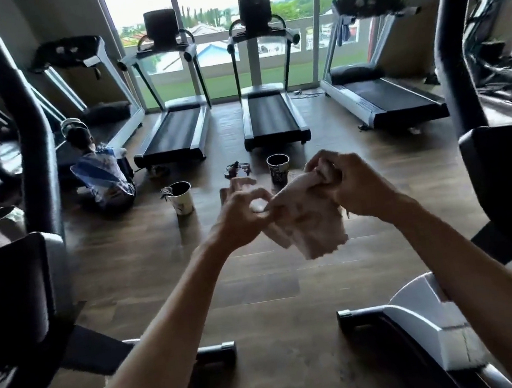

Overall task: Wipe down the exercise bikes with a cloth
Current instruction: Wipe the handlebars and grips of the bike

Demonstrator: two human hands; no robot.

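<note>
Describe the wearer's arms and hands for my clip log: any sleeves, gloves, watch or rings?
Both forearms are bare up to the frame edge, with no sleeves in view. The left hand and right hand wear no gloves; no watch, wristband or rings show.

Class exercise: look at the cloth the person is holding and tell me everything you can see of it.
The cloth is pale pinkish, soft and crumpled, seemingly thin fabric. It hangs in the air between the two hands, above the wooden floor. The right hand grips its bunched upper end; the left hand pinches an edge lower down. Its loose lower part droops in folds. It touches no bike.
</note>
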